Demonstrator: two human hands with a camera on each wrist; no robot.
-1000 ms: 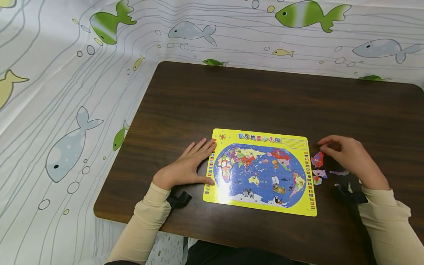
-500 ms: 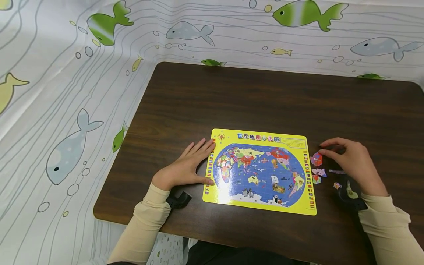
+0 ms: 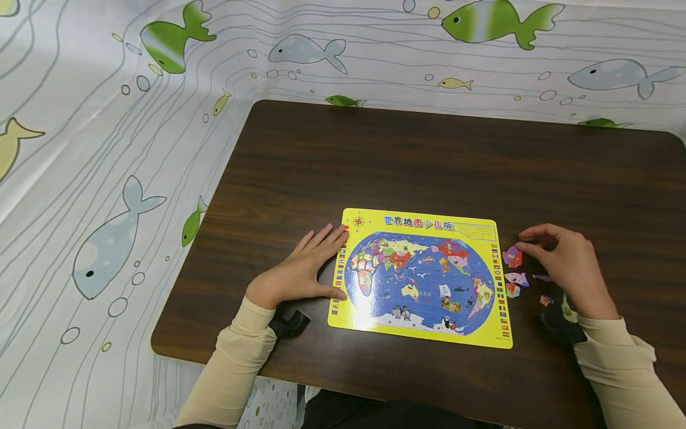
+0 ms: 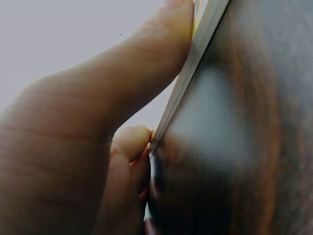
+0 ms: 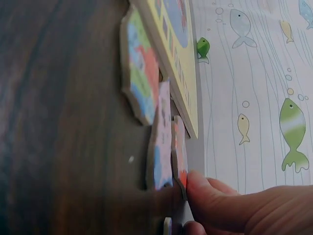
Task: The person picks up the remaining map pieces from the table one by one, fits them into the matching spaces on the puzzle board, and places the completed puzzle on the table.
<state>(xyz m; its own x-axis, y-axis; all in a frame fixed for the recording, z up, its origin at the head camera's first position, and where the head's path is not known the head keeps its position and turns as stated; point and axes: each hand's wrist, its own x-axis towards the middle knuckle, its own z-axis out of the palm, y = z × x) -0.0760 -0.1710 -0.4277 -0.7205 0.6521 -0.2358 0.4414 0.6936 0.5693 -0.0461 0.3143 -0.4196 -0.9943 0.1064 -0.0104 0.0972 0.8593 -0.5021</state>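
A yellow-bordered world map puzzle board [image 3: 423,337] lies flat on the dark wooden table [image 3: 429,167]. My left hand [image 3: 300,271] rests at the board's left edge, fingers spread and thumb on the border. In the left wrist view its thumb [image 4: 161,44] lies against the board's side. My right hand [image 3: 570,265] pinches the edge of a red and pink puzzle piece [image 3: 513,257] just right of the board. A pink-purple piece [image 3: 517,279] and a green-red piece [image 3: 513,291] lie below it. The right fingertips are partly hidden in the right wrist view.
Near the right wrist lie a small orange piece [image 3: 546,300], a thin purple piece [image 3: 541,277] and a pale green piece [image 3: 568,310], partly covered. A fish-printed cloth [image 3: 396,65] stands along the table's back and left sides.
The right hand has shifted slightly, uncovering the small orange piece and more of the pale green one. The red piece has settled a little, by the board. The left hand stays in place.
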